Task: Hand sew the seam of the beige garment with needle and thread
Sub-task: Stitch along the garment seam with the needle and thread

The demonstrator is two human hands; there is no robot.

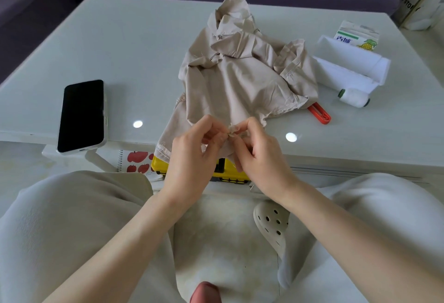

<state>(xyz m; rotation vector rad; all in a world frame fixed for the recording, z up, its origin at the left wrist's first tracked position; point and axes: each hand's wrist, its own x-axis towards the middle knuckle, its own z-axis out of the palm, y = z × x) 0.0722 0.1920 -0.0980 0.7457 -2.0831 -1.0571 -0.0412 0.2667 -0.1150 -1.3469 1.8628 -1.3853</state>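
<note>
A crumpled beige garment (240,72) lies on the white table (120,45), and its near hem hangs over the front edge. My left hand (192,158) and my right hand (259,158) meet at that edge. Both pinch a small fold of the beige fabric (232,130) between their fingertips. The needle and thread are too small to make out between the fingers. A white thread spool (354,97) lies on its side at the right of the garment.
A black phone (83,116) overhangs the table's front left edge. Red scissor handles (320,113) poke out from under the garment. Folded white cloth (348,67) and a pineapple carton (360,36) sit at the right. A yellow box (225,170) and an apple-print notebook (134,161) lie under the table.
</note>
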